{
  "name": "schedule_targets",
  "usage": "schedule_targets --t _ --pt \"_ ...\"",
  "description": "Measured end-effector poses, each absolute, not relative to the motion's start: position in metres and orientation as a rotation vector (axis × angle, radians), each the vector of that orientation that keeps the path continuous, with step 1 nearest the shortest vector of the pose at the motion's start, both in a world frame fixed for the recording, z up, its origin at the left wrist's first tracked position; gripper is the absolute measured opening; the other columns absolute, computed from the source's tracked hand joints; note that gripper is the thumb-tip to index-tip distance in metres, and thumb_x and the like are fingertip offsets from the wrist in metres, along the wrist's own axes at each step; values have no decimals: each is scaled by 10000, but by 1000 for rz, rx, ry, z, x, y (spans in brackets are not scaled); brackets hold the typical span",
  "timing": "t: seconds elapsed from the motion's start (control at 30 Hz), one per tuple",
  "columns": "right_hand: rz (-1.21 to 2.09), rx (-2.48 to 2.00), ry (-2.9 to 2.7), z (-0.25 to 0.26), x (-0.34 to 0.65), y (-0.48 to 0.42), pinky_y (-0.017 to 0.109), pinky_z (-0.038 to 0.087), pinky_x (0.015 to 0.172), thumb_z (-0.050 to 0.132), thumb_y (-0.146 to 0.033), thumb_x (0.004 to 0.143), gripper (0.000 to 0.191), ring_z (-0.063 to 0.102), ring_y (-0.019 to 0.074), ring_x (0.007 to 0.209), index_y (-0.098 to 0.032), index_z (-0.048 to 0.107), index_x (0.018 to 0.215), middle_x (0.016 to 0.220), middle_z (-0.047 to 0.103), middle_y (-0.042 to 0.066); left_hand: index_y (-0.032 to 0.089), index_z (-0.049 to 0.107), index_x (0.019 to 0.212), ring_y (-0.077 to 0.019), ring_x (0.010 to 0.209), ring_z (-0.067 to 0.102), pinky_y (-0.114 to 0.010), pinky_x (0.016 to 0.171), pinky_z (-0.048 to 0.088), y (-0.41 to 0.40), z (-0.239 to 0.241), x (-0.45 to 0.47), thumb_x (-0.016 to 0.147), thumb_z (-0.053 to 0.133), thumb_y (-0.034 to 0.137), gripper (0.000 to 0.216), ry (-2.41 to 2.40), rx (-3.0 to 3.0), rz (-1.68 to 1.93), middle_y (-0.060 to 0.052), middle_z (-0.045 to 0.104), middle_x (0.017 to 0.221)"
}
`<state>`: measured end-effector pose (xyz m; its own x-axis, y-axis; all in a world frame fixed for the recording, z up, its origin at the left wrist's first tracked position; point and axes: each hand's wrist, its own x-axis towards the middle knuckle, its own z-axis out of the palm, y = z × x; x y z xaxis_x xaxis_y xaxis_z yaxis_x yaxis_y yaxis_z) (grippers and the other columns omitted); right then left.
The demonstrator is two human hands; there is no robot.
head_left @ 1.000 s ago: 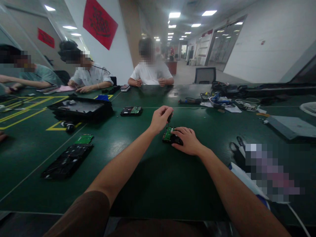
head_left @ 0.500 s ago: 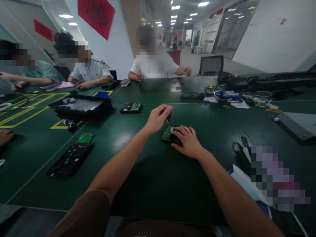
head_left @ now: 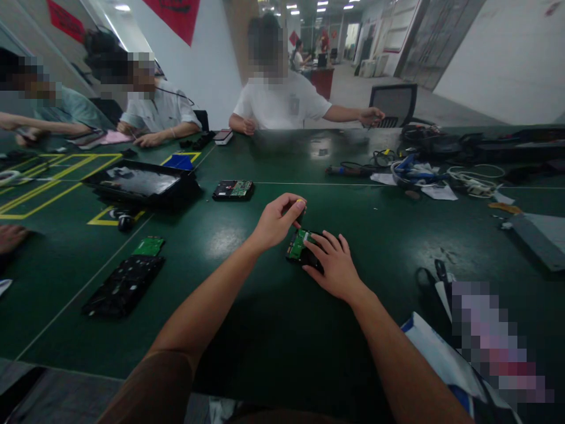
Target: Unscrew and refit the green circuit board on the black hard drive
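Observation:
A hard drive (head_left: 298, 242) with a green circuit board facing up lies on the dark green table in front of me. Over its far left corner, my left hand (head_left: 279, 219) pinches a small upright screwdriver (head_left: 301, 203); its yellow end shows, and most of it is hidden by the fingers. My right hand (head_left: 338, 262) grips the drive from the right, thumb at the near edge and fingers spread across the top, covering its right part. Whether the screwdriver's tip touches the drive I cannot tell.
Left lie a black drive body (head_left: 126, 285) and a green circuit board (head_left: 149, 245). Farther off are another hard drive (head_left: 233, 190) and a black tray (head_left: 145, 184). Cables (head_left: 419, 174) and a grey box (head_left: 541, 238) are right. Several people sit around the table.
My view has tilted down slightly. The screwdriver's yellow end now shows above my left fingers. Both hands stay at the drive. The person opposite has stretched an arm out to the right.

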<state>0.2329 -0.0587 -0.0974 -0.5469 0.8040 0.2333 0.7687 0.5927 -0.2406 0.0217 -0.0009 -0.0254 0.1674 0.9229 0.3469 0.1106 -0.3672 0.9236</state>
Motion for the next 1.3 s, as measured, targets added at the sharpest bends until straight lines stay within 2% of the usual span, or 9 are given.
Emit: schedule_targets --t 0.4,0.6,0.73,0.87,1.07,1.3 --pt "175 -1261 -2518 -97 233 -58 669 124 1242 546 -519 982 580 232 378 1546 -312 475 1519 1675 336 39 179 699 1031 -148 789 623 -243 629 588 -5 -20 24 968 586 483 330 1061 1699 1292 -63 656 950" --pt "154 -1277 -2515 -98 232 -56 668 145 1235 543 -527 978 581 260 379 1532 -312 479 1513 1628 415 45 185 739 906 -153 770 617 -213 574 531 -11 -11 21 922 612 404 254 1144 1744 1281 -58 672 916" --pt "145 -1271 -2522 -98 232 -54 666 159 1228 542 -531 975 581 278 381 1520 -308 485 1509 1614 431 51 187 742 884 -159 763 626 -207 546 521 -11 -3 20 882 635 381 222 1081 1609 1181 -63 669 879" --pt "142 -1254 -2518 -98 232 -53 665 176 1219 544 -523 973 580 284 384 1515 -297 487 1505 1604 446 59 184 753 868 -179 818 629 -207 525 518 1 -2 23 858 644 381 225 997 1523 1103 -91 675 939" --pt "119 -1236 -2525 -101 232 -51 677 177 1209 543 -522 973 584 294 384 1511 -303 481 1511 1616 431 66 175 737 826 -176 793 636 -218 545 521 12 -6 26 851 614 388 248 940 1417 1149 -87 672 853" --pt "107 -1244 -2537 -101 232 -50 674 177 1211 544 -544 970 588 288 388 1513 -303 490 1504 1607 438 70 175 731 857 -160 804 637 -202 545 507 -6 -12 35 862 624 392 242 916 1498 1174 -69 676 870"
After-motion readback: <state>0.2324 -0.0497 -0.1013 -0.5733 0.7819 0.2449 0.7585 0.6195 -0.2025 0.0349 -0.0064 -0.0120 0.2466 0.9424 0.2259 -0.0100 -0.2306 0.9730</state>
